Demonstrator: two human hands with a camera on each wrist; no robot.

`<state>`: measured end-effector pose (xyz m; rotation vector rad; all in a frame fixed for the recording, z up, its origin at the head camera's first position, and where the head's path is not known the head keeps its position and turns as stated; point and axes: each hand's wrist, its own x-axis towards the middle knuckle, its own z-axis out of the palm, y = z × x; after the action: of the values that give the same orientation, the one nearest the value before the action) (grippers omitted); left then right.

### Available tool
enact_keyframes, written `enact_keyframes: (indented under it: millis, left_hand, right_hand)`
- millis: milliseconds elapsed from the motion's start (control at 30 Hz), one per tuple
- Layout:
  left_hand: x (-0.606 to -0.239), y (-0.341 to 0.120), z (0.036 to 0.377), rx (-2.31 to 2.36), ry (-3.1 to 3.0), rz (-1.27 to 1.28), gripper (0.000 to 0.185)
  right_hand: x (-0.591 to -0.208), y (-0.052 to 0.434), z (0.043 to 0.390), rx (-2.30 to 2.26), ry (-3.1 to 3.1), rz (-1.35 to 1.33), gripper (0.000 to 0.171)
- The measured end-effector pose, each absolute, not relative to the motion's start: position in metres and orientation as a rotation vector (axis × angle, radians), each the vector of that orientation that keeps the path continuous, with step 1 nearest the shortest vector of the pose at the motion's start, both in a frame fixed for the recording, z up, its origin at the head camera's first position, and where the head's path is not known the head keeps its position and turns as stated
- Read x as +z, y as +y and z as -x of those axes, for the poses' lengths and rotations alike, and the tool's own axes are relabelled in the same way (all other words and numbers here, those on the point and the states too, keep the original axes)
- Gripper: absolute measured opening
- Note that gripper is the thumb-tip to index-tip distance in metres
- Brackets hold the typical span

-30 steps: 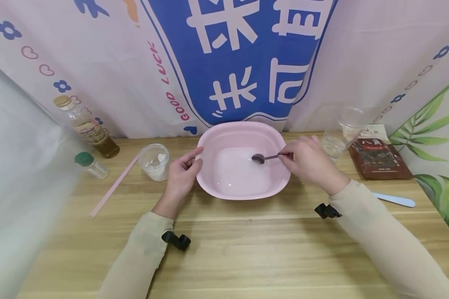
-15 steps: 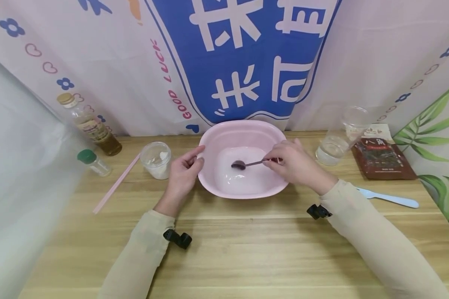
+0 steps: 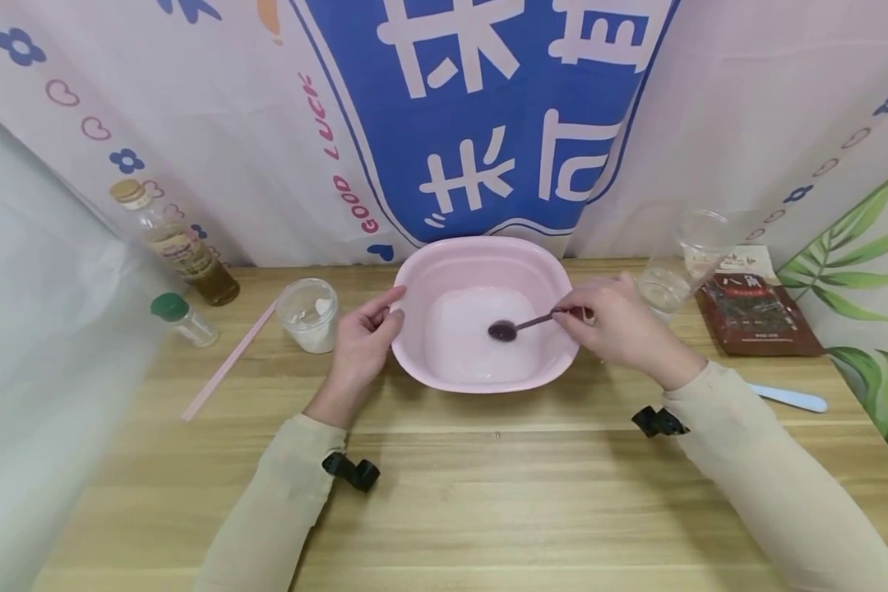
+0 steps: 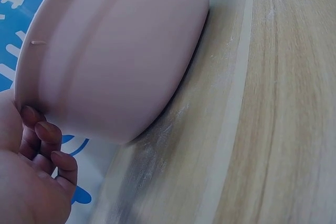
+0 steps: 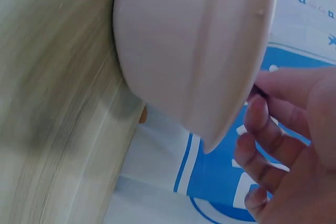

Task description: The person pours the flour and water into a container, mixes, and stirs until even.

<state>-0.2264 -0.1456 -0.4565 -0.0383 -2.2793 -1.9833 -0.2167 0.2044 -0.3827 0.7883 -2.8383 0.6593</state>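
A pink plastic basin point(image 3: 444, 275) stands on the wooden table, with a whitish, cloudy liquid point(image 3: 455, 345) in its bottom. At its left rim my left hand point(image 3: 363, 349) grips the edge between thumb and fingers; the left wrist view shows the same hand point(image 4: 39, 166) with its fingers curled under the rim. My right hand point(image 3: 622, 325) pinches the thin handle of a dark spoon point(image 3: 503, 331) over the right side. The spoon's bowl is at the liquid, right of the middle. In the right wrist view, the basin wall hides most of the spoon.
To the left are a clear jar of white powder point(image 3: 311, 329), pink chopsticks point(image 3: 229, 362), a green-capped shaker point(image 3: 185, 319) and a corked bottle of brown liquid point(image 3: 185, 255). On the right are a clear plastic cup point(image 3: 666, 284), a red-brown packet point(image 3: 758, 316) and a pale blue utensil point(image 3: 792, 398).
The spoon first went left through the basin, then came back right with my right hand. My left hand stays at the rim.
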Motion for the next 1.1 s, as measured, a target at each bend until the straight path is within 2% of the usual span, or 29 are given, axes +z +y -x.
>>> enact_keyframes:
  millis: [167,433,900,1100]
  left_hand:
    - [-0.458,-0.146,0.227,-1.979,-2.284,0.038,0.038]
    - [-0.458,-0.145,0.227,-2.007,-2.264,0.037,0.038]
    - [-0.455,-0.147,0.226,-2.004,-2.275,0.026,0.039]
    - [-0.457,-0.146,0.228,-2.005,-2.266,0.042,0.039]
  right_hand:
    - [-0.391,0.204,0.224,0.616,-2.775,-0.674,0.008]
    - [-0.404,0.193,0.231,0.689,-2.698,-0.663,0.012]
    - [-0.394,0.213,0.212,0.703,-2.701,-0.836,0.007]
    - [-0.400,0.201,0.206,0.824,-2.703,-0.974,0.008]
